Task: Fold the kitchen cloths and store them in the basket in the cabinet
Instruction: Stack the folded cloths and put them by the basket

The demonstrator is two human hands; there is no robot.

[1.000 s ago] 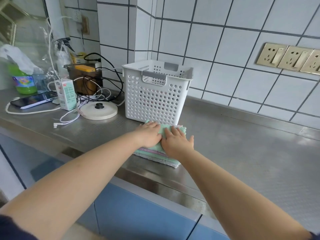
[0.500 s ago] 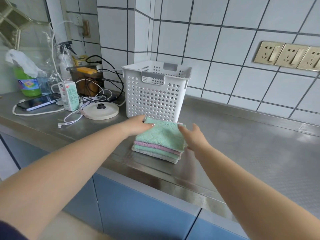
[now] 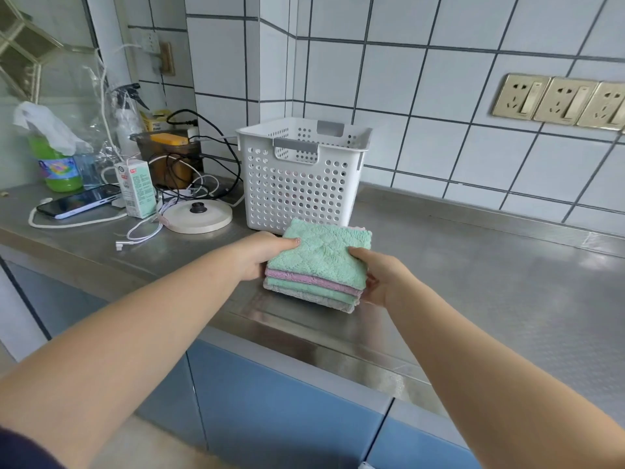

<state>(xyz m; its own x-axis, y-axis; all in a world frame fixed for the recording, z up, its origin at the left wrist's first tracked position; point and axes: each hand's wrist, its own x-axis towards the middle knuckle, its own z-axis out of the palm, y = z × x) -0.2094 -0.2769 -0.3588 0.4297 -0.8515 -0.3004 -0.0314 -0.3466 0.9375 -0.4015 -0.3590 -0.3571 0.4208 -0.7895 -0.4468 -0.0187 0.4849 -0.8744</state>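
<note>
Left hand (image 3: 262,257) and right hand (image 3: 378,277) grip the folded cloth stack (image 3: 319,265) by its sides; folding looks done, next: lift into white basket (image 3: 301,184) behind

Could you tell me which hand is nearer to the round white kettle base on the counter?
Left. The left hand grips the cloth stack's side facing the kettle base; the right hand grips the far side.

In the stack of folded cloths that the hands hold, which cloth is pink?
The pink cloth is second from the top of the stack, directly under the top green cloth; below it lie another green one and a grey one.
</note>
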